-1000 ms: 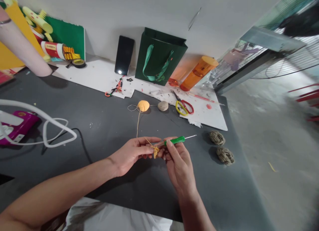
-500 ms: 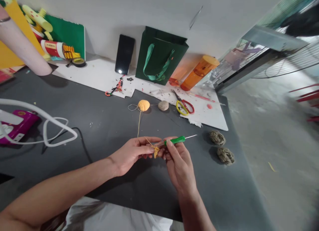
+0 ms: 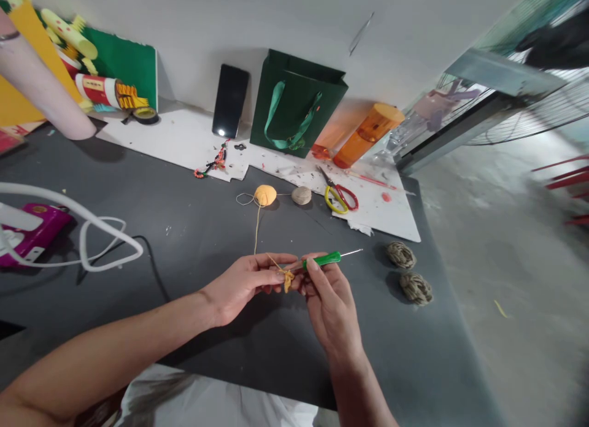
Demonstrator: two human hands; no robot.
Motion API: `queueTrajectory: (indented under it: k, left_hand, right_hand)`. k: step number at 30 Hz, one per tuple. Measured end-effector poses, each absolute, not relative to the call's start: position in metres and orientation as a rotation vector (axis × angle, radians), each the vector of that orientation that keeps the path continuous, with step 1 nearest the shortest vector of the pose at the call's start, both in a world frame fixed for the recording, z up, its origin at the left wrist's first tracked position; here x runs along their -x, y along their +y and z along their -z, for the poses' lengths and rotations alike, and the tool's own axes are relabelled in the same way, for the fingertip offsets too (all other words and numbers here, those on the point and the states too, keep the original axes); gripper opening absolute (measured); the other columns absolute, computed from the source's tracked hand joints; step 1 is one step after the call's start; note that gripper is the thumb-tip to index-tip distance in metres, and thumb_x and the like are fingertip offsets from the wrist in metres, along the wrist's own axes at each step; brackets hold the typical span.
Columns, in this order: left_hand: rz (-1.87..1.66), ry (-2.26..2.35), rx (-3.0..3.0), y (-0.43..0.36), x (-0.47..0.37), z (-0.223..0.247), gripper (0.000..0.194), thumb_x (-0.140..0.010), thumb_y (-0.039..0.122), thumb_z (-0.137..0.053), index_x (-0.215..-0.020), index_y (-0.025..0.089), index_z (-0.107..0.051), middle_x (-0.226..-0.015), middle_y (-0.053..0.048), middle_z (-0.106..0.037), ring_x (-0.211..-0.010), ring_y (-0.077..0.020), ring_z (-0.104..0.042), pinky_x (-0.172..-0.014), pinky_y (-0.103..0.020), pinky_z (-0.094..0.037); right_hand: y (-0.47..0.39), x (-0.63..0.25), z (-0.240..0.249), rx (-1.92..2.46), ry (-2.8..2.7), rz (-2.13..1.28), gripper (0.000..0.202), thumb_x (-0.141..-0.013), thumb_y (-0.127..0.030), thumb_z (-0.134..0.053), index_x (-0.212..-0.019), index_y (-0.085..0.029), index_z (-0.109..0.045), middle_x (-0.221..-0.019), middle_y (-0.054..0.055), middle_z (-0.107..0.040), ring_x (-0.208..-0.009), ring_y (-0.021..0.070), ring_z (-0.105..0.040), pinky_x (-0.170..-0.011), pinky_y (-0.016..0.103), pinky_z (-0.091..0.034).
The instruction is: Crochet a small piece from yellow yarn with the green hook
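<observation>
A small yellow crochet piece [image 3: 288, 282] is pinched between the thumb and fingers of my left hand [image 3: 239, 286]. My right hand [image 3: 332, 298] is closed around the green handle of a crochet hook [image 3: 322, 260]; one thin metal end points right, away from the piece, while the other end runs toward the yarn and is partly hidden by fingers. Yellow yarn passes over my left fingers and leads back to a yellow yarn ball [image 3: 265, 196]. Beside that ball lies a beige yarn ball [image 3: 302, 196].
Scissors [image 3: 338, 197] with red and yellow handles lie on a white board [image 3: 396, 213]. Two olive yarn bundles [image 3: 416, 288] sit at right. A phone [image 3: 230, 100], dark green bag [image 3: 297, 102] and orange bottle [image 3: 368, 135] stand behind. A purple power strip [image 3: 43, 227] with white cable lies left.
</observation>
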State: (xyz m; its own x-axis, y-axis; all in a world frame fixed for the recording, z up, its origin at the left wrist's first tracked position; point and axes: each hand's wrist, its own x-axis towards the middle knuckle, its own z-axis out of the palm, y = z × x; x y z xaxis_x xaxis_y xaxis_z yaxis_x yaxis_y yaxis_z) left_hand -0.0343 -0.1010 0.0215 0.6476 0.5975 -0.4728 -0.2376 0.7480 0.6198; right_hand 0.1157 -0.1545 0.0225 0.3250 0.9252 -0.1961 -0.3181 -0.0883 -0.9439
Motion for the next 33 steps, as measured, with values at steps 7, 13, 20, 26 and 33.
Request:
queueTrajectory:
  k: [7, 13, 20, 26, 33]
  left_hand:
    - [-0.499, 0.726, -0.549, -0.1009, 0.0347, -0.0222, 0.032, -0.070, 0.020, -0.083, -0.102, 0.021, -0.083, -0.090, -0.004, -0.072, -0.081, -0.0147, -0.054, -0.085, -0.034, -0.038]
    - [-0.496, 0.734, -0.552, -0.1008, 0.0345, -0.0227, 0.033, -0.070, 0.021, -0.083, -0.103, 0.021, -0.083, -0.092, -0.005, -0.073, -0.081, -0.0147, -0.054, -0.085, -0.033, -0.038]
    - [-0.493, 0.734, -0.559, -0.1003, 0.0349, -0.0235, 0.031, -0.071, 0.020, -0.082, -0.102, 0.022, -0.083, -0.091, -0.004, -0.073, -0.082, -0.0150, -0.054, -0.085, -0.033, -0.038]
    - [-0.489, 0.746, -0.572, -0.1006, 0.0358, -0.0225, 0.031, -0.072, 0.020, -0.082, -0.103, 0.021, -0.083, -0.088, -0.003, -0.071, -0.080, -0.0150, -0.053, -0.086, -0.034, -0.038]
    - [-0.492, 0.735, -0.567, -0.1003, 0.0352, -0.0203, 0.032, -0.071, 0.020, -0.083, -0.103, 0.020, -0.082, -0.089, -0.004, -0.072, -0.080, -0.0148, -0.054, -0.086, -0.035, -0.038]
  right_hand:
    - [-0.1544, -0.1145, -0.0239, 1.229, -0.620, -1.180, 0.038, -0.074, -0.054, -0.087, -0.080, -0.021, -0.070, -0.061, -0.003, -0.067, -0.049, 0.0094, -0.053, -0.052, 0.023, -0.043]
    - [-0.1540, -0.1147, -0.0244, 1.228, -0.606, -1.186, 0.040, -0.072, -0.054, -0.088, -0.080, -0.020, -0.070, -0.061, -0.003, -0.067, -0.049, 0.0086, -0.053, -0.052, 0.022, -0.044]
    - [-0.1545, -0.1158, -0.0235, 1.234, -0.659, -1.179, 0.033, -0.080, -0.050, -0.083, -0.082, -0.020, -0.068, -0.063, -0.002, -0.068, -0.051, 0.0105, -0.054, -0.053, 0.025, -0.044]
    - [-0.1548, -0.1163, -0.0238, 1.244, -0.636, -1.185, 0.035, -0.076, -0.050, -0.086, -0.082, -0.020, -0.068, -0.064, -0.002, -0.069, -0.052, 0.0107, -0.057, -0.053, 0.024, -0.044]
    - [-0.1556, -0.1184, -0.0215, 1.251, -0.642, -1.201, 0.034, -0.080, -0.051, -0.083, -0.085, -0.020, -0.068, -0.066, -0.001, -0.069, -0.055, 0.0112, -0.058, -0.055, 0.025, -0.044]
